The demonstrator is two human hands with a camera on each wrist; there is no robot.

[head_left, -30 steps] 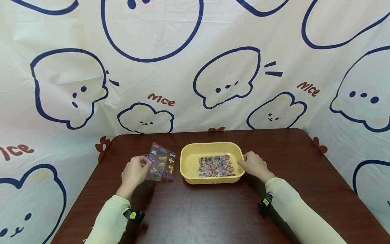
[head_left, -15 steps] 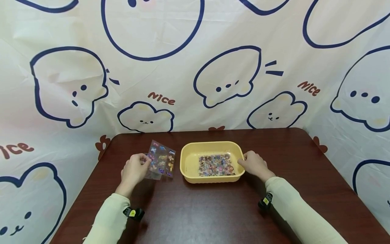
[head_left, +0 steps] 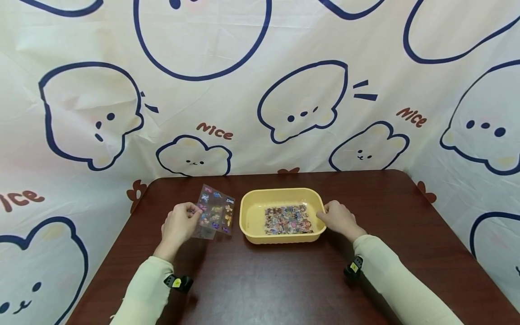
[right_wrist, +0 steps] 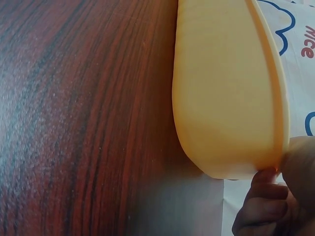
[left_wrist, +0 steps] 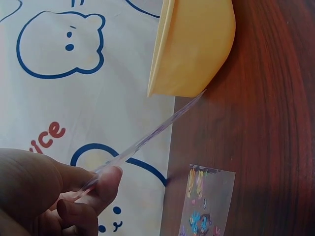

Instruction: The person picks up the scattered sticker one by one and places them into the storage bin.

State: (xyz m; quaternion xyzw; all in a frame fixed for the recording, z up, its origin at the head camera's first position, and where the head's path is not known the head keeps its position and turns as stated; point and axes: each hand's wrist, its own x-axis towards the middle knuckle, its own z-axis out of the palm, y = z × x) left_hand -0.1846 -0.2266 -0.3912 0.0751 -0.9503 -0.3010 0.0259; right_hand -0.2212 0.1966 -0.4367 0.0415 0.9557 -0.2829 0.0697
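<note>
My left hand (head_left: 179,226) pinches a clear sticker sheet (head_left: 216,211) by its near-left edge, thumb against fingers. In the left wrist view that sticker sheet (left_wrist: 147,135) is seen almost edge-on, raised above the table and slanting toward the yellow tub. Below it, a second sticker sheet (left_wrist: 206,204) with small coloured figures lies flat on the wood. My right hand (head_left: 341,220) grips the right rim of the yellow tub (head_left: 253,216), thumb on one side and fingers beneath the rim in the right wrist view. Inside the tub lies a sheet of crowded small stickers (head_left: 287,220).
The tub and sheets are on a dark brown wooden table (head_left: 268,284) with rounded far corners. A white cloth (head_left: 227,104) printed with blue cartoon outlines hangs behind and at both sides. Each sleeved wrist carries a black strap (head_left: 178,283).
The held sticker sheet has risen and tilted slightly with my left hand. My right hand and the tub stay in place.
</note>
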